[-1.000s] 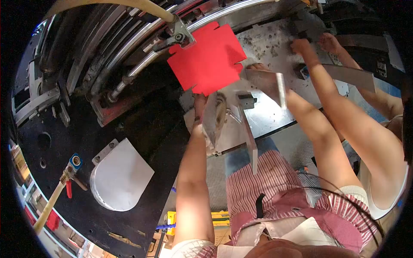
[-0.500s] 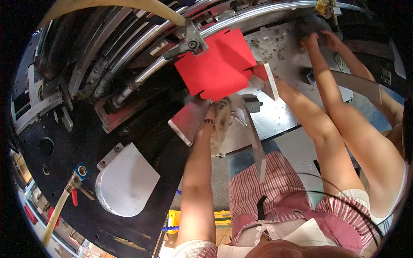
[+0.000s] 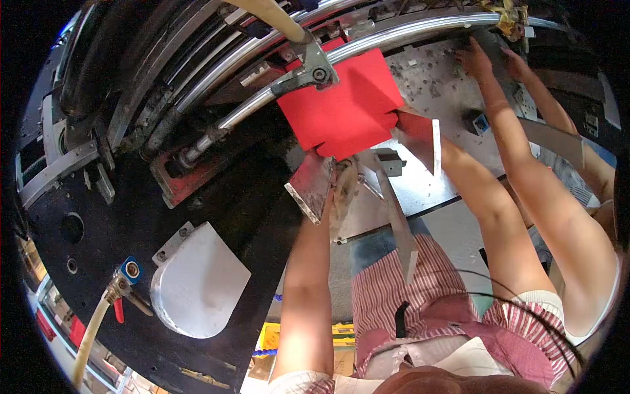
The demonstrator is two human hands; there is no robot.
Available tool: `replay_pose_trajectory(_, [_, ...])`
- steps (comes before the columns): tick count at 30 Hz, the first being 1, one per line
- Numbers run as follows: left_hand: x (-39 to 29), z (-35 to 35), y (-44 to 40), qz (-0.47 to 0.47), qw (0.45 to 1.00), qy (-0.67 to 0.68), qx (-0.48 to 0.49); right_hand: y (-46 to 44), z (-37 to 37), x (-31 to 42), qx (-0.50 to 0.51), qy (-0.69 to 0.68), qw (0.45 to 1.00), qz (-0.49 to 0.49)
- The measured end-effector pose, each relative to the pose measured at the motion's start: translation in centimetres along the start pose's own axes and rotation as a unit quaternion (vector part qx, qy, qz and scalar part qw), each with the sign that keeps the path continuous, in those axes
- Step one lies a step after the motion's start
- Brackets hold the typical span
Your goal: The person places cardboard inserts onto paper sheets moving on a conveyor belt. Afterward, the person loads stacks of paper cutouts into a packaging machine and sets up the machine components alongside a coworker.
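Observation:
A flat red cardboard blank [image 3: 341, 105] with notched edges lies under the metal rail clamp [image 3: 319, 73]. My left hand [image 3: 337, 172] is at the blank's near edge, mostly behind a tilted metal plate [image 3: 308, 187]; its fingers are hidden. On the blank's right side, a second metal plate [image 3: 420, 141] covers most of my right hand. Only my right forearm [image 3: 476, 180] shows plainly below that plate, so the grip there cannot be made out. Between my arms stands a long narrow metal bar [image 3: 396, 217].
Chrome rails [image 3: 413, 33] cross above the blank. At right, a co-worker's hand [image 3: 476, 62] reaches over the metal bed [image 3: 426, 85], with another hand [image 3: 516, 65] beside it. A white rounded plate [image 3: 200, 282] and a hose valve [image 3: 125, 279] sit on the black panel at left.
The whole view has shifted slightly, so the blank, rails and panel appear lower and farther right. The co-worker's nearer hand has moved a little toward the rails. My hands remain by the blank.

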State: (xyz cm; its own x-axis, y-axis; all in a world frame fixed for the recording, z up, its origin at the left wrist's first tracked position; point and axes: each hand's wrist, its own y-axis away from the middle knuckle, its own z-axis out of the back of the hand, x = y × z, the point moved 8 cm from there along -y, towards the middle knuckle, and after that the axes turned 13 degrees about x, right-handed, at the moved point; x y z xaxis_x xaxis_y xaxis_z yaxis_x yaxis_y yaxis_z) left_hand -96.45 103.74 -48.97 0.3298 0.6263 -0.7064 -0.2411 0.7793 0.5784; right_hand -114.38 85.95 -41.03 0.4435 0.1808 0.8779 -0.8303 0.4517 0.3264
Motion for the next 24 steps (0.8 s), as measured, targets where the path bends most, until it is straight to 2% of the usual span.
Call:
replay_pose_trajectory(1, [0.0,-0.1,-0.1,-0.001,1.000,0.001,-0.001,0.0,0.0,-0.2,0.011,-0.020,0.999,-0.032])
replay_pose_trajectory(4, [-0.5,-0.4,0.2,-0.004,1.000,0.006,0.000,-1.7,-0.7,-2.6,-0.028,-0.006,0.998,0.053])
replay_pose_trajectory(5, [-1.0,-0.7,0.5,-0.004,1.000,0.009,0.001,-2.4,-1.2,-4.0,-0.013,0.166,0.986,-0.011])
replay_pose_trajectory(6, [-1.5,-1.2,1.0,-0.004,1.000,0.015,0.004,-2.7,-1.3,-4.9,0.002,0.333,0.940,-0.074])
replay_pose_trajectory(7, [-2.1,-1.5,1.7,-0.005,1.000,0.017,0.006,-2.5,-1.1,-5.3,0.000,0.331,0.940,-0.077])
replay_pose_trajectory(10, [-5.2,-2.1,4.7,-0.006,0.999,0.040,0.007,-1.4,0.5,-4.1,-0.043,0.175,0.983,-0.044])
replay_pose_trajectory(12, [-7.6,-1.9,6.8,0.005,0.998,0.063,-0.005,-1.1,0.9,-2.8,0.000,0.210,0.971,-0.110])
replay_pose_trajectory(14, [-8.7,-2.1,7.9,0.034,0.996,0.078,-0.030,-1.3,0.8,-2.5,-0.003,0.202,0.971,-0.127])
replay_pose_trajectory(15, [-7.1,-3.0,7.9,0.081,0.994,0.061,-0.040,-1.2,0.9,-2.9,-0.002,0.198,0.970,-0.142])
replay_pose_trajectory(16, [-5.3,-4.4,7.0,0.048,0.995,0.082,-0.039,-1.1,0.9,-2.7,-0.012,0.218,0.972,-0.092])
replay_pose_trajectory(17, [-6.1,-4.6,6.1,0.014,0.994,0.104,-0.036,-1.1,1.0,-2.8,-0.011,0.217,0.971,-0.094])
replay_pose_trajectory(18, [-8.0,-5.6,5.9,-0.069,0.996,0.046,0.021,-1.3,1.0,-2.9,-0.003,0.220,0.970,-0.100])
replay_pose_trajectory(19, [-7.9,-8.0,4.3,-0.037,0.946,0.304,0.109,-1.5,0.8,-3.0,0.005,0.223,0.969,-0.105])
replay_pose_trajectory(20, [-7.6,-10.4,3.2,0.035,0.831,0.535,0.148,-1.6,1.0,-2.9,0.004,0.223,0.969,-0.106])
replay_pose_trajectory(22, [-7.7,-11.8,0.9,0.045,0.737,0.650,0.181,-1.7,1.0,-3.0,0.011,0.213,0.969,-0.126])
replay_pose_trajectory(24, [-8.1,-11.9,-2.5,-0.049,0.720,0.666,0.189,-1.9,1.1,-2.9,-0.010,0.218,0.967,-0.133])
